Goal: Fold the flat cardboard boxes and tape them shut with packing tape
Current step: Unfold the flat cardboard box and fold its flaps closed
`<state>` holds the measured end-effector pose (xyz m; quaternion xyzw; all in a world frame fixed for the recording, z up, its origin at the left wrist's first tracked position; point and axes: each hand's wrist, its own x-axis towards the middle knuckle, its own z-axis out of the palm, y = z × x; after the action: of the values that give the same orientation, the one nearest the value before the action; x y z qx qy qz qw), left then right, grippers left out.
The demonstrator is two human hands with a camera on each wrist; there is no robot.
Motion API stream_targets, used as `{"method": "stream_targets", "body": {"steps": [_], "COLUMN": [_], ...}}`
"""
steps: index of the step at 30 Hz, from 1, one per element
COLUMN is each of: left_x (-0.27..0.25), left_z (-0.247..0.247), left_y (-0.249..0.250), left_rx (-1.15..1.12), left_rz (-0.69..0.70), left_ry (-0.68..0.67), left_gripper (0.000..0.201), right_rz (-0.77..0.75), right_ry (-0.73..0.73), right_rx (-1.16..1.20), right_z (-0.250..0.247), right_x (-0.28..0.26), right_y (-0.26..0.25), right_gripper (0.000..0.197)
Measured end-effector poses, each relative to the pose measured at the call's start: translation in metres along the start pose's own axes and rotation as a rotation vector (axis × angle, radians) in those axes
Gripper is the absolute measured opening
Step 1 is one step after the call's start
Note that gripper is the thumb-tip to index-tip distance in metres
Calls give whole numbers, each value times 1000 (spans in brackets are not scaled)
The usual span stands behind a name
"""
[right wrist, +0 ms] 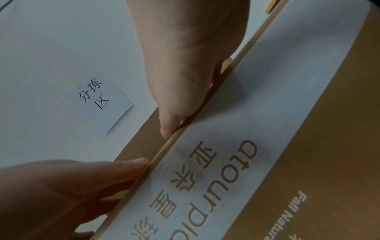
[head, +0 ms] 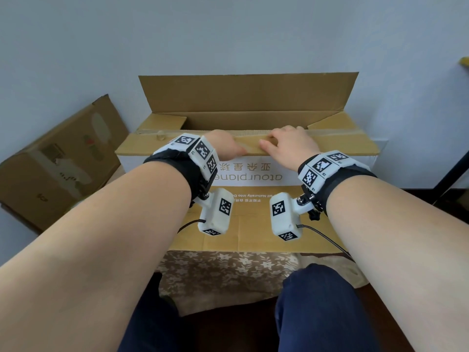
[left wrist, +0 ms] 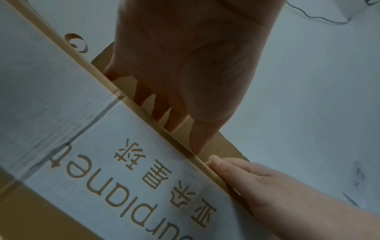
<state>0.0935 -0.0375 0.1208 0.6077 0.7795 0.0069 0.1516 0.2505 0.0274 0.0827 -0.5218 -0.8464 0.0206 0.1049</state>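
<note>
A large brown cardboard box (head: 243, 224) with a white printed band stands on the table in front of me. Its far flap (head: 246, 94) stands upright, and the two side flaps are folded inward. The near flap (head: 342, 143) lies folded over the opening. My left hand (head: 228, 146) and right hand (head: 281, 144) rest side by side on the middle of this flap, fingers laid flat on it. In the left wrist view, the left hand (left wrist: 185, 81) has straight fingers (left wrist: 160, 112) on the brown flap. In the right wrist view, the right hand (right wrist: 185, 78) presses by the fold.
A second worn cardboard box (head: 58, 163) leans against the wall at the left. The table wears a floral cloth (head: 228, 270). A dark stand leg (head: 449, 176) slants at the right. A paper label (right wrist: 102, 100) is stuck on the wall behind.
</note>
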Motion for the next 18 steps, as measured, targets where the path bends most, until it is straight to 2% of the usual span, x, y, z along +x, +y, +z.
{"method": "stream_targets", "body": {"steps": [6, 11, 15, 18], "left_x": [10, 17, 23, 24], "left_z": [3, 4, -4, -21], "left_y": [-6, -7, -8, -11], "left_rx": [-53, 87, 188, 148], "left_rz": [85, 104, 115, 119], "left_ry": [0, -8, -43, -59], "left_gripper": [59, 82, 84, 80], "right_rz": [-19, -9, -7, -14], "right_ry": [-59, -92, -121, -129], "right_rx": [56, 84, 96, 112], "right_z": [1, 1, -2, -10], "right_x": [8, 14, 23, 31], "right_y": [6, 11, 11, 11], "right_gripper": [55, 49, 46, 43]}}
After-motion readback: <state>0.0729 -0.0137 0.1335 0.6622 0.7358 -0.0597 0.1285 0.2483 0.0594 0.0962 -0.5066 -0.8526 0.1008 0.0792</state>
